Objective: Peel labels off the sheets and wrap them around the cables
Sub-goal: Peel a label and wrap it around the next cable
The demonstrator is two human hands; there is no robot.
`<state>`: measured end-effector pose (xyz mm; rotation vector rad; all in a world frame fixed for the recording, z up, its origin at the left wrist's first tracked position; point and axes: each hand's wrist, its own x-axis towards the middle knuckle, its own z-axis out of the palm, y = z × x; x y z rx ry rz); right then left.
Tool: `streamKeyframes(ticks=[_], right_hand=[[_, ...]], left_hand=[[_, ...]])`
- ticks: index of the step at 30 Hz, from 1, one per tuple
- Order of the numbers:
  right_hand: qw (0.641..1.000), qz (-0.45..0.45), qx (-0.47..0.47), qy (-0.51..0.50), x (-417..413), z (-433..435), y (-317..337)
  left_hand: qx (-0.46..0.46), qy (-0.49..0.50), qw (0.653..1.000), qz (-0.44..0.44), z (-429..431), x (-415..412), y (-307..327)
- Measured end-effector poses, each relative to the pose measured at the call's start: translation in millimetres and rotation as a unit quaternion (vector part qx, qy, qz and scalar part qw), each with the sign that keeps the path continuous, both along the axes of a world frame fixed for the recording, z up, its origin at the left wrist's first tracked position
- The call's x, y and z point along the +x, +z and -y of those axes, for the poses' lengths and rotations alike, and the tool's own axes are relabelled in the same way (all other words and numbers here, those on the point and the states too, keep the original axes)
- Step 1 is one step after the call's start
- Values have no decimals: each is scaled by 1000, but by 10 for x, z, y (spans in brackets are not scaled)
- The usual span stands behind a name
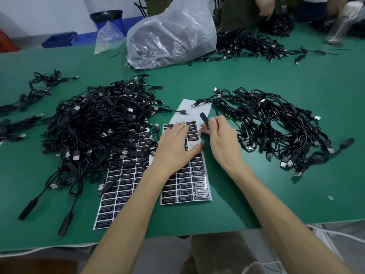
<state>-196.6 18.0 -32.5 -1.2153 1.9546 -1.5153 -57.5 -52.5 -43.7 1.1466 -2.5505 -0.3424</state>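
Two sheets of black labels lie side by side on the green table (256, 194). The right sheet (194, 186) can be read in part: each label is headed "LED CONTROLLER" in white, with smaller lines beneath too fine to make out, and its far end is bare backing paper. The left sheet (118, 194) carries the same kind of label, its print too blurred to read, and its far part is buried under the big cable heap (98, 125). The left hand (175, 143) lies flat on the right sheet, fingers straight and slightly spread, thumb out to the side, holding nothing. Just beside it, at that sheet's right edge, the right hand (221, 139) has its fingers curled and pinches a slim black piece (204, 120) that sticks up at a tilt above the labels — whether a label is also at its fingertips cannot be told. A second cable pile (276, 125) spreads to the right, and a clear plastic bag (171, 36) sits further back.
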Motion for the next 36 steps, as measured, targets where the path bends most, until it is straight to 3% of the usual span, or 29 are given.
streamKeyframes(ticks=[6, 9, 19, 36], right_hand=[[1000, -13, 19, 12, 5, -15, 21], [999, 23, -4, 33, 5, -25, 27], [995, 60, -52, 58, 5, -43, 48], [995, 16, -43, 92, 1, -43, 19]], left_hand=[[9, 14, 996, -85, -41, 35, 55], [22, 18, 993, -115, -66, 46, 76], [7, -2, 989, -147, -59, 53, 71], [68, 24, 971, -228, -28, 68, 112]])
